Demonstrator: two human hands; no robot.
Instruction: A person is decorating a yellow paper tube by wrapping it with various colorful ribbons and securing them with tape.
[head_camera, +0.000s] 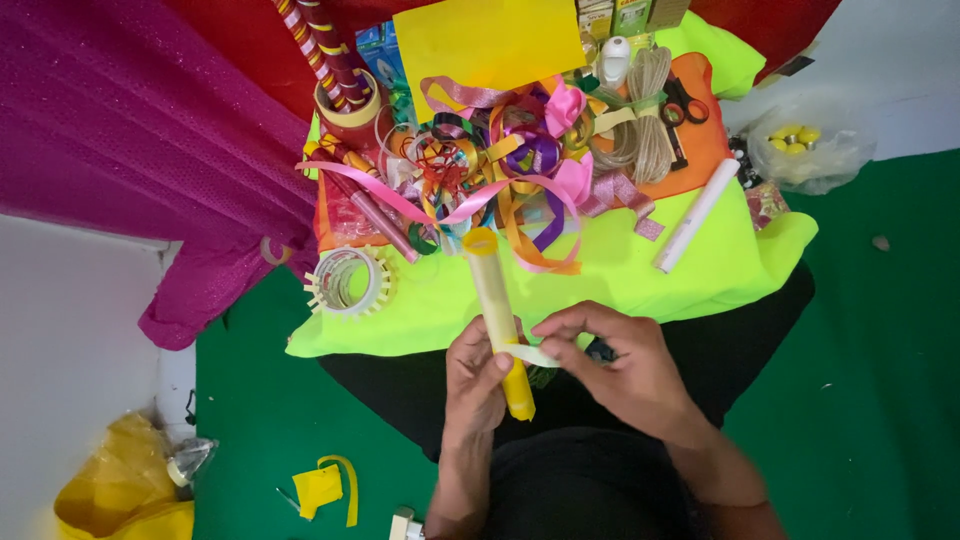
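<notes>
Taping the yellow roll (495, 318) at lower centre: left hand (474, 378) clenched around it, right hand (612, 360) pinching tape strip (532, 354), needing firm pressing-down.

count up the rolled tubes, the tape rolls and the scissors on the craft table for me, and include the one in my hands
Rolled tubes: 4 — yellow roll in the left hand, white roll, pink roll, striped rolls counted as 1
Tape rolls: 2 —
Scissors: 1
Total: 7
</notes>
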